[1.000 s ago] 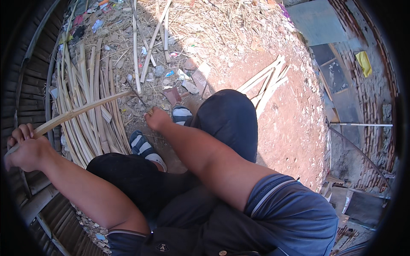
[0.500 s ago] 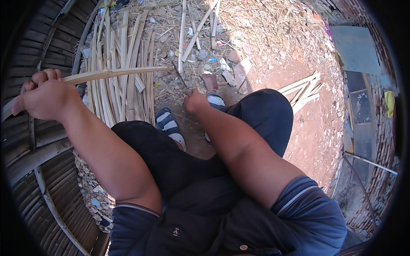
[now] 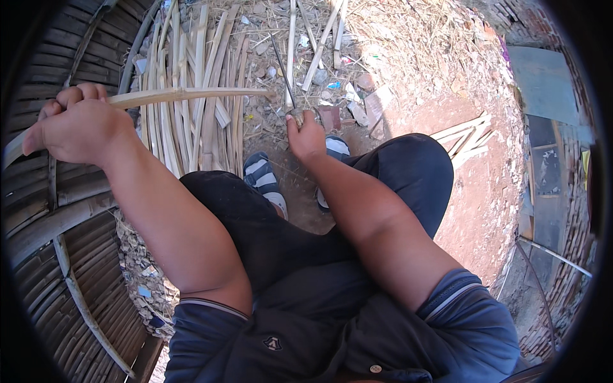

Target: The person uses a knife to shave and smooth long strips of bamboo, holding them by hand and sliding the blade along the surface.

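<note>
My left hand, raised at the far left, is closed round a long pale bamboo strip. The strip runs to the right across the picture, and its free end hangs just left of the blade. In front of my feet, my right hand grips a knife, its thin dark blade seen nearly edge-on and pointing away from me. The fingers hide most of its handle. Blade and strip end appear slightly apart.
Many split bamboo strips lie side by side on the ground at left, beside a woven bamboo wall. More strips lie on bare earth at right. Brick pieces, straw and litter lie ahead of my sandals.
My right hand has risen away from me, and the knife blade now points farther forward and stands clear of the strip's end. The left hand keeps hold of the strip.
</note>
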Demonstrator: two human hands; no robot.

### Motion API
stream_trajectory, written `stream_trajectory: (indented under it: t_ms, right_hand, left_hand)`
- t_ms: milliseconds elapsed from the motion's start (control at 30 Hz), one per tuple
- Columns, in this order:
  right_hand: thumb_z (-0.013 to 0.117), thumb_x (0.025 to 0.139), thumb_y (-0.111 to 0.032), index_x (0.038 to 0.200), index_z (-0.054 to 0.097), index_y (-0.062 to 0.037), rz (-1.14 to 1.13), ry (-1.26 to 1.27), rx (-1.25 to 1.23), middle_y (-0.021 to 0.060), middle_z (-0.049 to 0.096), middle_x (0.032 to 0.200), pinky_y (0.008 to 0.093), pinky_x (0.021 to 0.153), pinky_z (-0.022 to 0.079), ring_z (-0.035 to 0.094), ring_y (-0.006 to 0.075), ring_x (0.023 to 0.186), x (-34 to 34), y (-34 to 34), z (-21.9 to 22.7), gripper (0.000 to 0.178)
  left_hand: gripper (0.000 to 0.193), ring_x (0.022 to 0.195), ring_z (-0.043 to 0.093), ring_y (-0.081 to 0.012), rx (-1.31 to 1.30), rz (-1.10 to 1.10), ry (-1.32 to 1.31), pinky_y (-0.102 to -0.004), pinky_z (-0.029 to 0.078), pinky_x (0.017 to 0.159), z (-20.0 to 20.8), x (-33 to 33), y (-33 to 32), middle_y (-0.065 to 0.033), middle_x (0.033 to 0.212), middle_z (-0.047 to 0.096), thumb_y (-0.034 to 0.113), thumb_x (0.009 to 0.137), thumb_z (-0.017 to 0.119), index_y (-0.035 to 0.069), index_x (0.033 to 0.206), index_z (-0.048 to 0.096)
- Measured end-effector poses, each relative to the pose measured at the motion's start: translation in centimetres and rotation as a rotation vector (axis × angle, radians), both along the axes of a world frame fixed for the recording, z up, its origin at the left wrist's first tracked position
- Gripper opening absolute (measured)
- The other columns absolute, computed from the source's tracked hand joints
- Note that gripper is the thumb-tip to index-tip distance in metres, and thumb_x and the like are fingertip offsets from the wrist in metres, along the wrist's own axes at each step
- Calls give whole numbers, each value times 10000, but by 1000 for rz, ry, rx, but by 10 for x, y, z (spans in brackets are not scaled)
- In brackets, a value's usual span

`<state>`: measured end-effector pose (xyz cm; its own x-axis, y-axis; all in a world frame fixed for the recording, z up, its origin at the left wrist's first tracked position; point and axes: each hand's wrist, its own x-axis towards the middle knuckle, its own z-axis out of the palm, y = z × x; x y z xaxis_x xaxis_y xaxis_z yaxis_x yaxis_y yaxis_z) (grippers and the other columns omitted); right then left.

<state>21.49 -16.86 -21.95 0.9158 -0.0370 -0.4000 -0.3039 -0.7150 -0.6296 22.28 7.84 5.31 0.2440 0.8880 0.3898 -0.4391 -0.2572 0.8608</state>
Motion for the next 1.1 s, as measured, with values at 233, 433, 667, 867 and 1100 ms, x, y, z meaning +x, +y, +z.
stream_trajectory:
  t_ms: [233,433,667,867,1100]
  right_hand:
    - [583,1000,-462,1303,530,74,222,64,-193,303,724,1037,526,893,539,704,459,1003,3,-13,-72,618]
    - [593,992,-445,1247,577,74,-153,439,351,321,715,1060,509,832,558,716,458,917,13,0,-26,578]
    - [622,977,-442,1230,600,41,-14,-129,201,339,704,1018,535,921,527,678,501,1031,23,16,41,545]
    - [608,988,-455,1326,554,57,193,59,-185,330,698,1126,523,901,549,707,467,1011,-10,-13,-70,616]
    - [627,982,-452,1257,568,105,-283,234,461,318,702,1036,499,779,567,723,441,817,14,12,-40,624]
  left_hand:
    - [690,509,236,-168,5,-10,-5,-313,300,518,-2,1,-1,-18,597,316,742,1019,50,125,860,313]
    - [716,504,261,-164,63,-19,2,-301,299,509,-5,1,-5,-11,596,298,771,1001,52,119,852,309]
    - [695,522,228,-183,24,-24,-11,-300,304,529,-3,-1,-3,-30,603,339,721,1031,43,112,888,345]
    - [700,529,230,-174,-17,21,35,-303,309,536,-6,-1,-9,-19,609,326,729,1027,56,100,892,333]
    - [670,512,240,-165,35,-30,11,-300,306,509,-8,1,-3,-2,585,273,731,1022,43,131,809,255]
